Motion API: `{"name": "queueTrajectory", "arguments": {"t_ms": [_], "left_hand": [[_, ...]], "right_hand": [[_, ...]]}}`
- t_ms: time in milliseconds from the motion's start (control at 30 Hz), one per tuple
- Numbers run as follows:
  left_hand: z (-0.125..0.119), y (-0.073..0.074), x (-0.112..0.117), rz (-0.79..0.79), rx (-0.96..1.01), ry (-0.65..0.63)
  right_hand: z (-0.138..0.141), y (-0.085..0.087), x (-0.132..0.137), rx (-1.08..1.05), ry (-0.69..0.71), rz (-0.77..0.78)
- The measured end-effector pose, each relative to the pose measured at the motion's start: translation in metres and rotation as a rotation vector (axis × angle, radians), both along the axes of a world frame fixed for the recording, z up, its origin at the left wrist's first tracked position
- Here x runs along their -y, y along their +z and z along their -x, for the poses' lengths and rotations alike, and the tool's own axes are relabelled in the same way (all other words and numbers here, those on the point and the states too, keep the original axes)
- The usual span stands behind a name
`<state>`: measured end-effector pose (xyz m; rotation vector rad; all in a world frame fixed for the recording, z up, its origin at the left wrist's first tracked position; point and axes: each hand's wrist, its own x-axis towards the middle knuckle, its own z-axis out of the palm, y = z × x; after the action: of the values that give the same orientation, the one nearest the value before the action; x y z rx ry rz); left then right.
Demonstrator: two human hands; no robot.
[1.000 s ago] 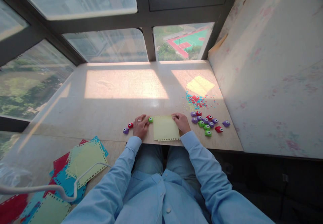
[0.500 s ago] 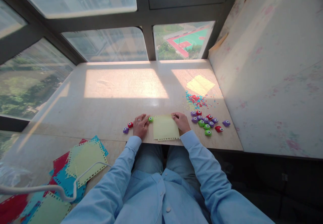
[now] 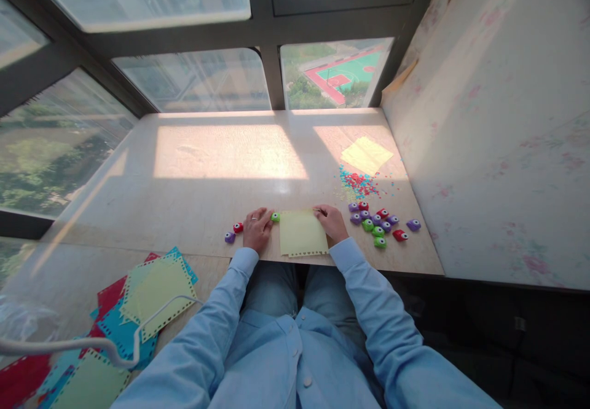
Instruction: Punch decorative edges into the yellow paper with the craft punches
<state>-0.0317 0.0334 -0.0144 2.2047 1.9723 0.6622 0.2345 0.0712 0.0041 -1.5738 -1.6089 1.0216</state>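
Note:
A pale yellow-green paper sheet (image 3: 302, 233) with a punched lower edge lies at the table's near edge. My left hand (image 3: 257, 229), with a ring on it, has its fingers on a small green punch (image 3: 275, 217) at the sheet's top left corner. My right hand (image 3: 330, 222) pinches the sheet's top right corner. A red punch (image 3: 238, 227) and a purple punch (image 3: 229, 237) lie just left of my left hand.
Several small red, purple and green punches (image 3: 378, 221) are grouped right of my right hand. Beyond them lie confetti scraps (image 3: 358, 184) and a yellow sheet (image 3: 367, 155). Punched coloured sheets (image 3: 142, 298) and a white cable (image 3: 110, 344) lie on the lower ledge at left. A wall (image 3: 498, 120) stands to the right.

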Motion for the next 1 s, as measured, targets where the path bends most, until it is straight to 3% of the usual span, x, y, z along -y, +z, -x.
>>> {"name": "queueTrajectory", "arguments": {"t_ms": [400, 533, 633, 800, 1000], "left_hand": [[0.002, -0.001, 0.0, -0.013, 0.026, -0.01], [0.001, 0.0, 0.0, -0.023, 0.034, -0.007], [0.0, 0.0, 0.001, -0.023, 0.042, -0.004], [-0.001, 0.002, 0.001, -0.014, 0.04, 0.002], [-0.005, 0.006, 0.002, 0.009, 0.005, 0.032]], "right_hand": [[0.008, 0.0, -0.002, -0.02, 0.029, -0.025], [0.004, 0.001, 0.003, 0.11, -0.027, -0.273], [0.004, 0.001, 0.012, 0.269, 0.112, -0.45], [0.014, -0.011, 0.027, 0.403, 0.393, -0.468], [0.018, -0.023, 0.032, 0.443, 0.439, -0.502]]}}
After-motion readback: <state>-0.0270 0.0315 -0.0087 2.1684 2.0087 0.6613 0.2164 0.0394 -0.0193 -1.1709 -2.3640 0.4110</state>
